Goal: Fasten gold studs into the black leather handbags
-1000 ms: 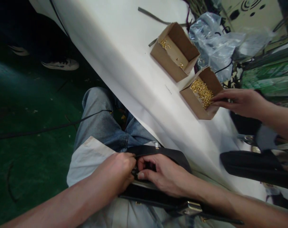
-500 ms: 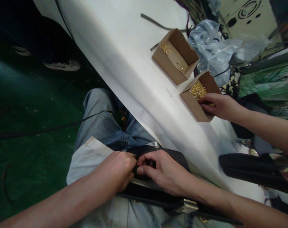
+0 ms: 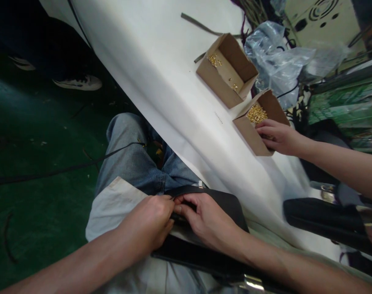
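A black leather bag (image 3: 225, 204) lies across my lap at the edge of the white table (image 3: 161, 69). My left hand (image 3: 152, 220) is closed, fingers curled down onto the bag's upper edge. My right hand (image 3: 204, 218) meets it fingertip to fingertip, pinching the same edge of the bag. A small pale metal fitting (image 3: 200, 184) sticks up from the bag just beyond my fingers. What lies between my fingertips is hidden.
Another person's hand (image 3: 276, 134) reaches into a cardboard box of small gold parts (image 3: 255, 122). A second box (image 3: 227, 71) holds a few gold parts. Crumpled clear plastic (image 3: 274, 57) lies behind them. Another black bag (image 3: 323, 220) sits at the right. The green floor (image 3: 35, 163) has a cable.
My right hand has closed in on my left so the fingertips now touch on the bag's edge. The other person's hand has slid further into the box of gold parts.
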A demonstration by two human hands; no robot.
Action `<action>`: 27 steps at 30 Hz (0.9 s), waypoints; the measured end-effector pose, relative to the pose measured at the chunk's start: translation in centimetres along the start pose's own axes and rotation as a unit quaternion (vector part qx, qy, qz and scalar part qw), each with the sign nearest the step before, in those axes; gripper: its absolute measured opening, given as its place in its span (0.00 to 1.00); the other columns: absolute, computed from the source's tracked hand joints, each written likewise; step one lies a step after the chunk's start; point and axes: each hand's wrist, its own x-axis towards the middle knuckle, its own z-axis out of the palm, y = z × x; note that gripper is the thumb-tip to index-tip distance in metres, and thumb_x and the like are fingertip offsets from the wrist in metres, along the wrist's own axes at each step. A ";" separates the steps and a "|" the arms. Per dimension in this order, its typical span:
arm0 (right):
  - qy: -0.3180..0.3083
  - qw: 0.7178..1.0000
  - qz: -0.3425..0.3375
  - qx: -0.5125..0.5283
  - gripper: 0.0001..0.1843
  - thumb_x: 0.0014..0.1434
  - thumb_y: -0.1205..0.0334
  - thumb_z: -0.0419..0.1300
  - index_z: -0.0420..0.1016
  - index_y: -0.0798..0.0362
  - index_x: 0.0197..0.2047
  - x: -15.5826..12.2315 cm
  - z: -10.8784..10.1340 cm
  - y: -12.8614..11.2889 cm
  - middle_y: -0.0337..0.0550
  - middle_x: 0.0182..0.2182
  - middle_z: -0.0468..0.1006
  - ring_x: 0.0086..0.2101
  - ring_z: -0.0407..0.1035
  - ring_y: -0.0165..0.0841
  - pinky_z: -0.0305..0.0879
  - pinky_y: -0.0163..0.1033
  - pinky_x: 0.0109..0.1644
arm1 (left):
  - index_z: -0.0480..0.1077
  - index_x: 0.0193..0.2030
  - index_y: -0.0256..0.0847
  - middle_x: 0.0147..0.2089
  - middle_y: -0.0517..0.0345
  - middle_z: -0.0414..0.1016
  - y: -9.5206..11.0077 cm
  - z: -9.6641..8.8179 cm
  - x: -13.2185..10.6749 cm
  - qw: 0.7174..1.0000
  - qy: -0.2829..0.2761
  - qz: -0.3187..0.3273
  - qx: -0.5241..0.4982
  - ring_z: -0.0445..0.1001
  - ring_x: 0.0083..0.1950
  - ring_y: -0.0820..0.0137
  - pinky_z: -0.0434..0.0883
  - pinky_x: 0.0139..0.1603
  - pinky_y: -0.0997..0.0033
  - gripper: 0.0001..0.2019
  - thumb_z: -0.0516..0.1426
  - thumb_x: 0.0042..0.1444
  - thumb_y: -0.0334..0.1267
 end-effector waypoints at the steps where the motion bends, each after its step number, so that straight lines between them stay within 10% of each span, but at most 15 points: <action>1: 0.002 1.000 0.003 0.001 0.13 0.73 0.64 0.61 0.89 0.50 0.47 0.0 0.1 0.0 0.39 0.43 0.89 0.45 0.81 0.39 0.69 0.39 0.51 | 0.80 0.56 0.34 0.57 0.40 0.85 0.2 -0.1 -0.1 1.000 -0.008 0.000 0.010 0.85 0.59 0.48 0.81 0.65 0.50 0.16 0.58 0.65 0.28; 13: -0.089 0.983 0.004 0.158 0.12 0.68 0.53 0.68 0.87 0.54 0.40 0.8 -0.1 1.2 0.40 0.38 0.86 0.42 0.74 0.37 0.67 0.39 0.52 | 0.77 0.64 0.29 0.65 0.32 0.82 0.2 1.5 -1.2 0.991 0.040 0.031 0.124 0.86 0.61 0.49 0.82 0.67 0.53 0.23 0.58 0.62 0.23; 19: -0.120 0.981 0.017 0.154 0.16 0.66 0.50 0.71 0.82 0.54 0.36 1.1 -0.2 1.5 0.38 0.35 0.81 0.39 0.70 0.35 0.65 0.38 0.47 | 0.73 0.58 0.31 0.70 0.27 0.77 0.2 2.6 -2.5 0.969 0.176 0.061 0.161 0.89 0.41 0.59 0.87 0.39 0.61 0.21 0.54 0.60 0.18; 27: -0.091 0.996 -0.003 0.016 0.07 0.69 0.60 0.67 0.85 0.53 0.46 1.6 -0.7 0.6 0.41 0.44 0.87 0.46 0.78 0.40 0.75 0.41 0.56 | 0.71 0.47 0.42 0.45 0.51 0.81 1.6 1.5 -3.5 0.924 0.263 0.144 0.238 0.82 0.36 0.56 0.82 0.31 0.59 0.17 0.54 0.56 0.19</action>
